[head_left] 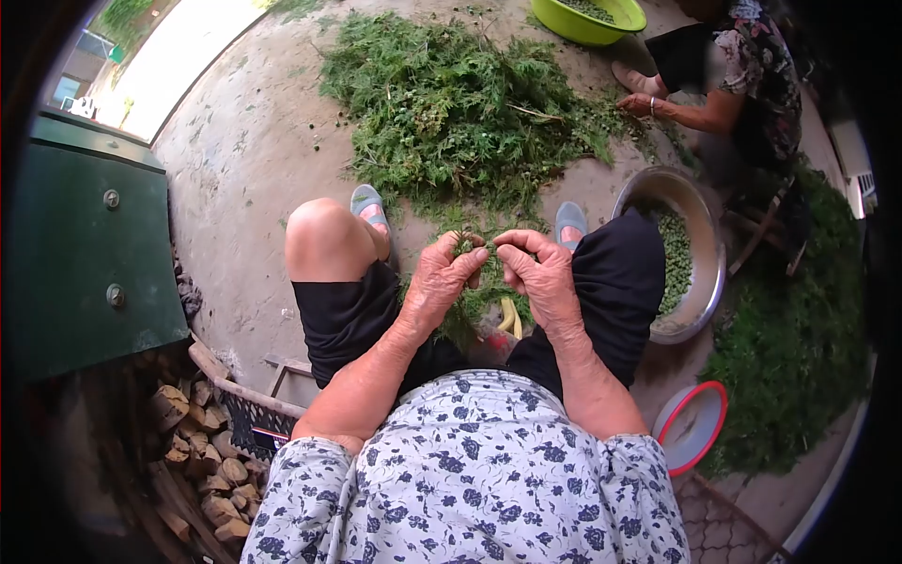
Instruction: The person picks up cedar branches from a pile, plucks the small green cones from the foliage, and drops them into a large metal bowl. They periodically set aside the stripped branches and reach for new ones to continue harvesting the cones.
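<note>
Above my lap, my left hand [440,277] is closed around a green conifer sprig [462,244], whose leafy ends stick out past the fingers. Close beside it, my right hand [542,277] has thumb and fingertips pinched together near the sprig; what lies between them is too small to make out. Beyond my feet spreads a big heap of cut conifer branches [451,113]. To the right of my knee, a metal basin [711,282] holds many small green cones [673,252].
Another person's hand [639,104] reaches to the heap's right edge. A lime-green basin [609,38] stands behind. More branches [789,348] and a red-rimmed bowl [719,414] lie right. Left are a green metal cabinet [85,244] and split firewood [211,461].
</note>
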